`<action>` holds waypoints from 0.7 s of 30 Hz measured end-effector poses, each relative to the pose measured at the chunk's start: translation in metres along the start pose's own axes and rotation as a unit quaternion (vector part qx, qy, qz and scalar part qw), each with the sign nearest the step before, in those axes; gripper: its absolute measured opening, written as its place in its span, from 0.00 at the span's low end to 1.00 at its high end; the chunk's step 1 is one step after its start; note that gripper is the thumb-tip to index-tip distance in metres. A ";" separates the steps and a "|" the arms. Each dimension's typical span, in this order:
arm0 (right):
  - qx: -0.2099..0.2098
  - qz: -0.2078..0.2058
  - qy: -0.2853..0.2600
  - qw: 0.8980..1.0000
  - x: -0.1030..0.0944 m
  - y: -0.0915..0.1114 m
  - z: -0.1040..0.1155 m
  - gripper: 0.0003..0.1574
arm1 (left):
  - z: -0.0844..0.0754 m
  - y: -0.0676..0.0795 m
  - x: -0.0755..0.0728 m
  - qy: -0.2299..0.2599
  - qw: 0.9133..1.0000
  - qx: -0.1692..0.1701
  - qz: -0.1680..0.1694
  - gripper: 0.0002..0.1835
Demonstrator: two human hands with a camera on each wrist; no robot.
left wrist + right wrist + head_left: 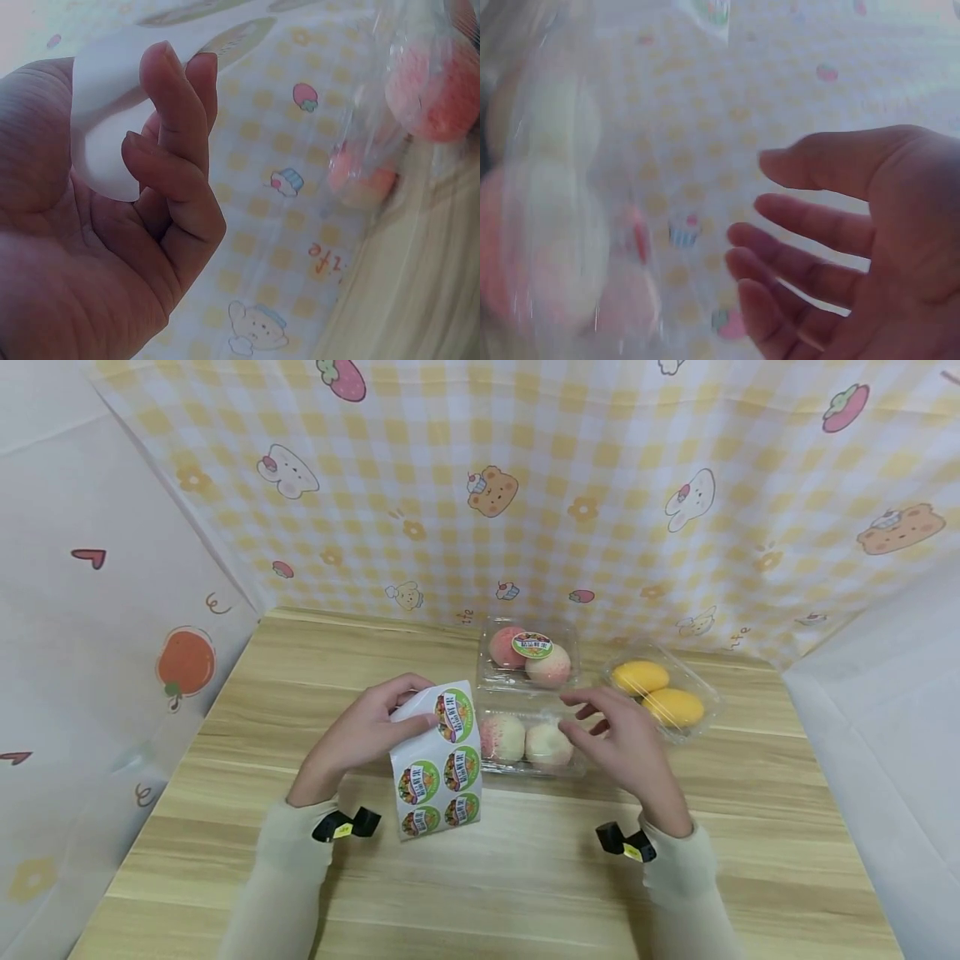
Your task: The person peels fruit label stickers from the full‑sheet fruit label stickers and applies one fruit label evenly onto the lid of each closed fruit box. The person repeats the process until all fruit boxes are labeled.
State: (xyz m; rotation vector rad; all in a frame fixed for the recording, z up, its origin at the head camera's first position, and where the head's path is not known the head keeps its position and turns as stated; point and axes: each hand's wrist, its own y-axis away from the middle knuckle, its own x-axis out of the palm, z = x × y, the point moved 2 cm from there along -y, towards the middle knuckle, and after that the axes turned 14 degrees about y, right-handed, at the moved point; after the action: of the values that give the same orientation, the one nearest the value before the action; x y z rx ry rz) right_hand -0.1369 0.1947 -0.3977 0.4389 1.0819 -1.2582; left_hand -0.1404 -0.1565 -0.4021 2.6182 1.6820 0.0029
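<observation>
A white sheet of round fruit stickers [440, 768] hangs from my left hand [367, 727], pinched between thumb and fingers. In the left wrist view the fingers curl behind the sheet's bent edge [105, 142]. My right hand [626, 743] hovers with nothing in it, fingers loosely bent and apart, just right of a clear plastic box [577, 767]. Inside that box sit two pale pink-and-cream peaches [549, 744]; no sticker shows on its lid. The sheet partly covers the box's left side.
Behind stands another clear box [491, 678] of two peaches, with a round sticker [532, 645] on its lid. To the right lies a clear box [705, 681] holding two yellow mangoes [672, 707]. A checked cloth [540, 527] hangs behind the wooden table [487, 893].
</observation>
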 end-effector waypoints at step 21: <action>-0.102 -0.115 -0.097 0.983 0.018 -0.015 0.067 0.20 | -0.010 -0.017 0.048 -0.011 0.995 0.070 0.072 0.14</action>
State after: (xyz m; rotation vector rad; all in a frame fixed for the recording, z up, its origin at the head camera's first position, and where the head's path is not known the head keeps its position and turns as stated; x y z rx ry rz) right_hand -0.1245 0.1281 -0.3769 0.0344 1.1024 -1.3446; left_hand -0.1361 -0.1054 -0.3929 2.8249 1.5351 -0.1446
